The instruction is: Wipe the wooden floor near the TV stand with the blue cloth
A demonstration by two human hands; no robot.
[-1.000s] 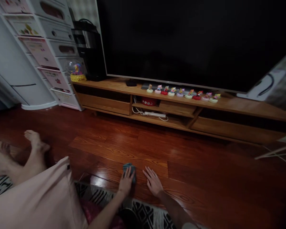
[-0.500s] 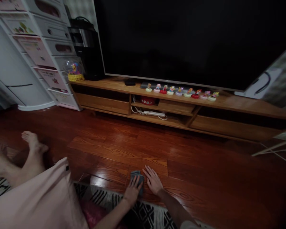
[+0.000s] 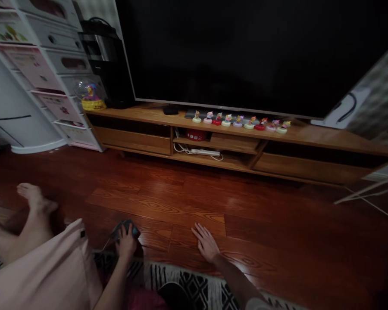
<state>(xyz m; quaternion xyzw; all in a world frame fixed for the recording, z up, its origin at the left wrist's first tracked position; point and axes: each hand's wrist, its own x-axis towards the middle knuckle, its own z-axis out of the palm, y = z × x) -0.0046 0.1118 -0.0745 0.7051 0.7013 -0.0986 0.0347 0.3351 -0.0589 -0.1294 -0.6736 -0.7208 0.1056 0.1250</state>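
My left hand point(image 3: 126, 243) presses a small blue-grey cloth point(image 3: 126, 227) onto the red-brown wooden floor point(image 3: 187, 202), close to the edge of a black-and-white patterned rug point(image 3: 181, 282). Its fingers curl over the cloth. My right hand point(image 3: 206, 243) lies flat on the floor to the right, fingers stretched out and spread, holding nothing. A pink cushion point(image 3: 42, 271) lies at my left arm.
A low wooden TV stand point(image 3: 233, 146) runs along the wall under a large dark screen point(image 3: 245, 51), with a row of small figurines point(image 3: 239, 121) on top. White drawers point(image 3: 48, 69) stand at the left. Bare feet point(image 3: 29, 206) of a person rest on the floor at left.
My left hand has slid the cloth left across the floor, away from my right hand. The right hand has stayed flat in place.
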